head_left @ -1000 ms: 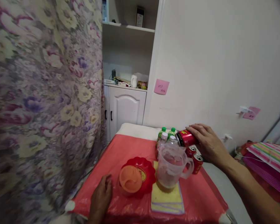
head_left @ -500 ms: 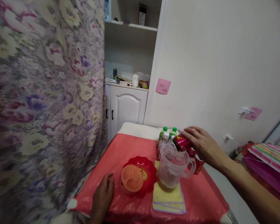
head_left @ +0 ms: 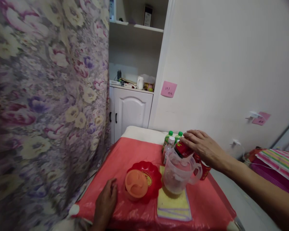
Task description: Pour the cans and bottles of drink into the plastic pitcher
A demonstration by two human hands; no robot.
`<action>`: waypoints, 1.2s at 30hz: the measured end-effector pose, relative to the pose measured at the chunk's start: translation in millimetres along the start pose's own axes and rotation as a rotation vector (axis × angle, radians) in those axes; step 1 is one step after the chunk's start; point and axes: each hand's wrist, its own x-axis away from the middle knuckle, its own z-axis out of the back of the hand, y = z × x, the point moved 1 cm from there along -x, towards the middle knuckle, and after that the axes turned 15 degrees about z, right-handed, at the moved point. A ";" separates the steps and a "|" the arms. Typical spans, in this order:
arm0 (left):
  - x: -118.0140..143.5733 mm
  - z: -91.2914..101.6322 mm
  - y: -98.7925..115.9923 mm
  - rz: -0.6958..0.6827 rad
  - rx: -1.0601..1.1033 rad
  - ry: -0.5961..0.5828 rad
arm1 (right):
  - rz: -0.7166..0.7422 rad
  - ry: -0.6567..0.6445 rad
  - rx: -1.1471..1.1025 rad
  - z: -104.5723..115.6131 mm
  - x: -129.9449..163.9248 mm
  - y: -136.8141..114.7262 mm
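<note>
My right hand [head_left: 202, 146] is wrapped over a red drink can [head_left: 183, 149], tilted with its lower end to the left. The can is above the mouth of a clear plastic pitcher [head_left: 177, 176]; whether liquid flows from it I cannot make out. The pitcher stands upright on a folded yellow cloth [head_left: 173, 208], its handle to the right. My left hand [head_left: 106, 200] rests on the red-covered table with loosely bent fingers and nothing visible in it. Beside it, an orange bowl [head_left: 136, 183] sits partly over a scalloped red plate [head_left: 156, 181].
Behind the pitcher stand bottles with green caps [head_left: 170, 133] and a white-capped bottle [head_left: 169, 148]. More red cans [head_left: 204, 170] are by the pitcher's handle. A floral curtain [head_left: 50, 96] hangs left of the table [head_left: 115, 160]; a white wall [head_left: 219, 64] rises behind.
My right hand and the can have shifted slightly left, and the can sits a little lower at the pitcher's mouth. My left hand has stayed in place.
</note>
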 end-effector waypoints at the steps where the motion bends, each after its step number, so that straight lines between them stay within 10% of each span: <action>1: 0.1 0.0 0.0 0.002 0.003 0.001 | 0.003 0.001 0.008 0.1 -0.9 -0.2; 36: -2.8 4.2 3.2 0.019 0.011 -0.022 | -0.139 -0.062 -0.026 -33.5 14.5 -9.7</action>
